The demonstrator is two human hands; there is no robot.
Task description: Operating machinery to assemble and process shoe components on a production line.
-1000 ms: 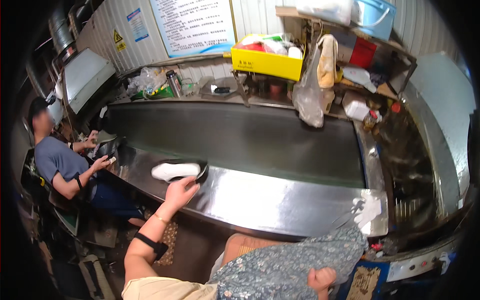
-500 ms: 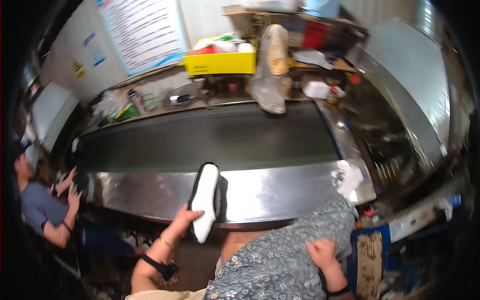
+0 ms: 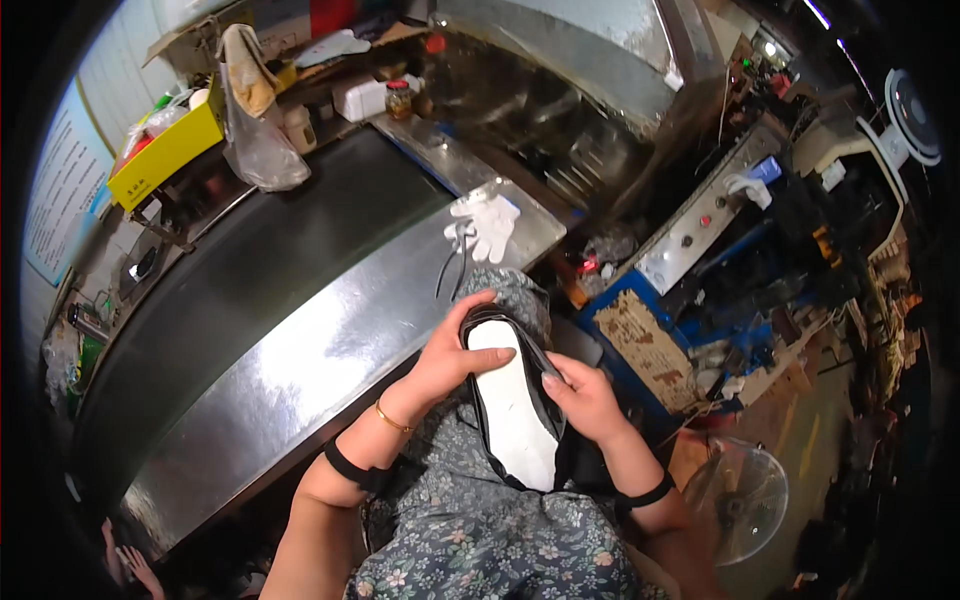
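Shoe (image 3: 515,410) moved to lap; two hands grip one shoe.

Floral blue-grey garment (image 3: 470,540), 2 black armbands (image 3: 352,470), gold bracelet (image 3: 392,419) on left wrist.

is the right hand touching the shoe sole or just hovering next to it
Touching. The head view shows the right hand with its fingertips pressed against the edge of the black-rimmed white shoe sole, while the left hand grips the other side.
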